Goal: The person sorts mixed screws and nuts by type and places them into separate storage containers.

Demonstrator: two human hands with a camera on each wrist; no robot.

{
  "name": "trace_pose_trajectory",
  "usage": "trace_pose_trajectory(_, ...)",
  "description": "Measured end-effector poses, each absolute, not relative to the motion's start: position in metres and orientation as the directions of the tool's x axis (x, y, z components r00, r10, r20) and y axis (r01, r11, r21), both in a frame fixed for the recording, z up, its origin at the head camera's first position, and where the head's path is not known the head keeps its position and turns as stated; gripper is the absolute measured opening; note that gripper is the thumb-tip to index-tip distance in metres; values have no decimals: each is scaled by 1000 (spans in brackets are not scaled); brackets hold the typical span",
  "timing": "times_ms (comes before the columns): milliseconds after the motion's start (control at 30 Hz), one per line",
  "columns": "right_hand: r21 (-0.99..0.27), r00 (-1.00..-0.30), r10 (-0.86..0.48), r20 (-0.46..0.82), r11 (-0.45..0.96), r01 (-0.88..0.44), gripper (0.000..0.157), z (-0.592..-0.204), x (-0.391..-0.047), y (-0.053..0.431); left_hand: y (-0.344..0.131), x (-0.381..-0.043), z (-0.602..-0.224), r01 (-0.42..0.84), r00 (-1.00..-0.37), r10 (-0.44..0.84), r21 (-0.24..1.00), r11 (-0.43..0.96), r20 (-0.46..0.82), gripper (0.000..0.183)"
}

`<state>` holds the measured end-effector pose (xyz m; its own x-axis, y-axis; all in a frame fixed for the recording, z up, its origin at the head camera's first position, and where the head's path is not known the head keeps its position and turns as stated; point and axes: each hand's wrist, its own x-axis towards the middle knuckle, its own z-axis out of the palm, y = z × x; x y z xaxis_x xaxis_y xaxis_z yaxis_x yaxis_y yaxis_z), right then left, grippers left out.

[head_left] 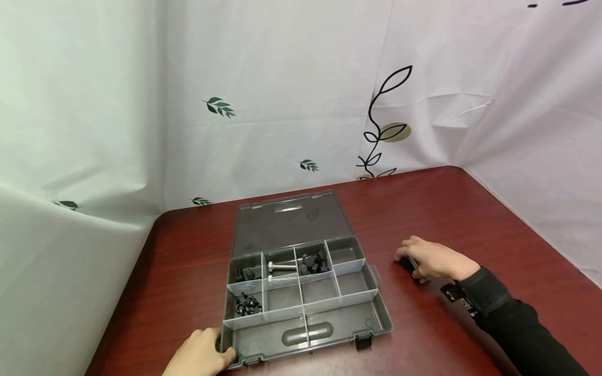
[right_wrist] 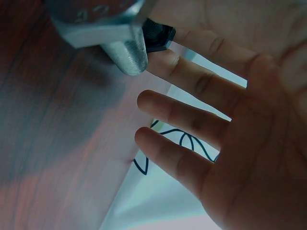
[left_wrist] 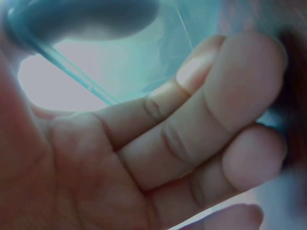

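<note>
A grey plastic compartment box [head_left: 339, 302] lies with its lid [head_left: 291, 219] folded back on the table. At its near left corner my left hand [head_left: 199, 354] holds the wall, thumb at the front edge and fingers along the outer side. To the right of the box, low over the table, my right hand [head_left: 435, 259] pinches a silver hex bolt [right_wrist: 105, 36] and a black hex-shaped piece [right_wrist: 163, 38] beside it. Its other fingers spread loosely in the right wrist view. Whether the black piece is a nut or a bolt head cannot be seen.
Black bolts [head_left: 314, 262] and a silver bolt [head_left: 283, 267] lie in back compartments. Small black fasteners [head_left: 247, 305] fill part of a left compartment. A black latch [head_left: 363, 341] sticks out at the front. White cloth [head_left: 273, 146] hangs behind the red-brown table [head_left: 188, 261].
</note>
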<state>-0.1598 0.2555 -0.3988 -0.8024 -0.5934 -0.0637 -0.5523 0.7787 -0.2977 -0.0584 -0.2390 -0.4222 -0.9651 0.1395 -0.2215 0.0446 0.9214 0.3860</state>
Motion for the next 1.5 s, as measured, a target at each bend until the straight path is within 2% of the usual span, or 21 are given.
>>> trace_pose_trajectory(300, -252, -802, -596, -52, 785, -567, 39, -399, -161, 256, -238, -58, -422, 44, -966, 139, 394, 918, -216, 20)
trace_pose_trajectory(533, -264, -804, -594, -41, 782, -564, 38, -401, -161, 256, -237, -57, -419, 59, -969, 148, 393, 917, -199, 20)
trace_pose_trajectory(767, -257, -776, -631, 1, 750, -610, 37, -404, -162, 256, -237, -57, -418, 69, -973, 147, 383, 921, -178, 21)
trace_pose_trajectory(1033, -235, -738, -675, 7, 716, -657, 33, -406, -165, 255, -238, -56, -419, 50, -969, 138, 382, 923, -206, 21)
trace_pose_trajectory(1500, -217, -753, -658, -2, 736, -642, 31, -389, -170, 252, -238, -57, -422, 18, -963, 115, 368, 929, -245, 21)
